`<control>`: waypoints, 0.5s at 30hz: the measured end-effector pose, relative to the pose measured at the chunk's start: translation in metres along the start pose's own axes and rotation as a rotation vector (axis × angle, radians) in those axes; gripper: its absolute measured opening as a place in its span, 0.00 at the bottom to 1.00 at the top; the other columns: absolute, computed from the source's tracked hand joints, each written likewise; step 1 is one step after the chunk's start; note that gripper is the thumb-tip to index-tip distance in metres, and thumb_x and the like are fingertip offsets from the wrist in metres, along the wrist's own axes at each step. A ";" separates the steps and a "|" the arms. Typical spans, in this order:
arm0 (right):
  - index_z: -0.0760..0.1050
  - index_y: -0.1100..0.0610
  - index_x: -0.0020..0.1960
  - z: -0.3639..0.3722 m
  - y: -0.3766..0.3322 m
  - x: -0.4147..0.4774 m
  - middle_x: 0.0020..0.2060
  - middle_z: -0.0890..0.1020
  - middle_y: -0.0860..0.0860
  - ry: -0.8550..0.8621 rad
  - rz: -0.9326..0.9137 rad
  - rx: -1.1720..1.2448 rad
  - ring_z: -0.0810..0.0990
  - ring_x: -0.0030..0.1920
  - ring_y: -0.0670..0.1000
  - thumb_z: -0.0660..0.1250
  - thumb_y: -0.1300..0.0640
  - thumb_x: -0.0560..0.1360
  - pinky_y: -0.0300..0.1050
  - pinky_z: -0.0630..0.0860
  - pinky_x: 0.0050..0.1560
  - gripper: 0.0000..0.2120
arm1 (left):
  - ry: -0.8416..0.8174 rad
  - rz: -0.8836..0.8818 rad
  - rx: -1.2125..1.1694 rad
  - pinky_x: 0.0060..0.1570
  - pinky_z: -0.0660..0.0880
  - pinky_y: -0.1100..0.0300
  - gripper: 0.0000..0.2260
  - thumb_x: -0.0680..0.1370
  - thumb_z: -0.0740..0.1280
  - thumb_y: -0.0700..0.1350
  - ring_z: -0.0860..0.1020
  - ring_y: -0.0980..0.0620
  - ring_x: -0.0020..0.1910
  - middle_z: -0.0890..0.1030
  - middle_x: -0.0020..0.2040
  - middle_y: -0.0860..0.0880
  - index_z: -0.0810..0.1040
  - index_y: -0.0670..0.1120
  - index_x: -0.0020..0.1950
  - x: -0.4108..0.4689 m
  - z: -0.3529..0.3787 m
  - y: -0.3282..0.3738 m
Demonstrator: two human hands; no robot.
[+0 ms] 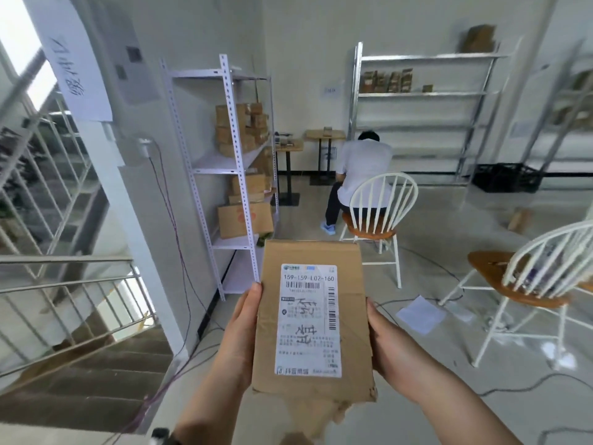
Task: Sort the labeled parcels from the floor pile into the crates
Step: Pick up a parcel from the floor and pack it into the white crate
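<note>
Two hands hold one parcel (pixel 313 316) upright at 6 o'clock in the head view. The left hand (pixel 239 342) grips its left edge and the right hand (pixel 390 345) its right edge, thumbs on the sides, fingers hidden behind the cardboard. Its label (pixel 309 319) faces the camera. A stair railing (pixel 64 284) closes off 8 o'clock. A white rack (pixel 231 162) of boxes stands at 11. Bare floor runs toward 12, where a seated person (pixel 362 168) and chair (pixel 382 203) block it. A second chair (pixel 529 284) and paper sheet (pixel 420 314) crowd 3; a black crate (pixel 507 177) sits at 2.
</note>
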State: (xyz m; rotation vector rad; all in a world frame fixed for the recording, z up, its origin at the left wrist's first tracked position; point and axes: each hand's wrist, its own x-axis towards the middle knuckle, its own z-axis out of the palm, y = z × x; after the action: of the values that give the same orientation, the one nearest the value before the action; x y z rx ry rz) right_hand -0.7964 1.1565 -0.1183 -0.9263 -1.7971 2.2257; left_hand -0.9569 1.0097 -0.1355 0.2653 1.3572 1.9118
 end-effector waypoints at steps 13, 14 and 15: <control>0.78 0.41 0.57 0.010 0.012 -0.096 0.54 0.83 0.46 0.471 -0.162 0.181 0.78 0.60 0.53 0.47 0.32 0.75 0.56 0.73 0.64 0.26 | -0.464 -0.069 0.293 0.62 0.72 0.39 0.41 0.59 0.69 0.74 0.80 0.41 0.57 0.81 0.58 0.42 0.76 0.49 0.63 0.001 0.063 0.013; 0.78 0.41 0.58 0.009 0.021 -0.111 0.55 0.83 0.46 0.545 -0.165 0.217 0.78 0.60 0.53 0.48 0.32 0.76 0.57 0.73 0.63 0.26 | -0.526 -0.088 0.307 0.61 0.73 0.39 0.39 0.60 0.68 0.73 0.80 0.41 0.56 0.82 0.57 0.43 0.77 0.49 0.62 -0.005 0.075 0.008; 0.78 0.42 0.59 0.009 0.032 -0.128 0.55 0.83 0.46 0.622 -0.166 0.250 0.78 0.60 0.53 0.48 0.32 0.76 0.56 0.73 0.63 0.26 | -0.603 -0.115 0.320 0.60 0.74 0.39 0.36 0.63 0.66 0.72 0.81 0.42 0.56 0.83 0.56 0.43 0.78 0.50 0.62 -0.014 0.087 0.000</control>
State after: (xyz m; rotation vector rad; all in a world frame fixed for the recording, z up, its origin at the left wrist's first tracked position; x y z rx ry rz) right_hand -0.6896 1.0806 -0.0987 -1.1892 -1.2346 1.7381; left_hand -0.8985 1.0627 -0.0955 0.8285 1.2139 1.3517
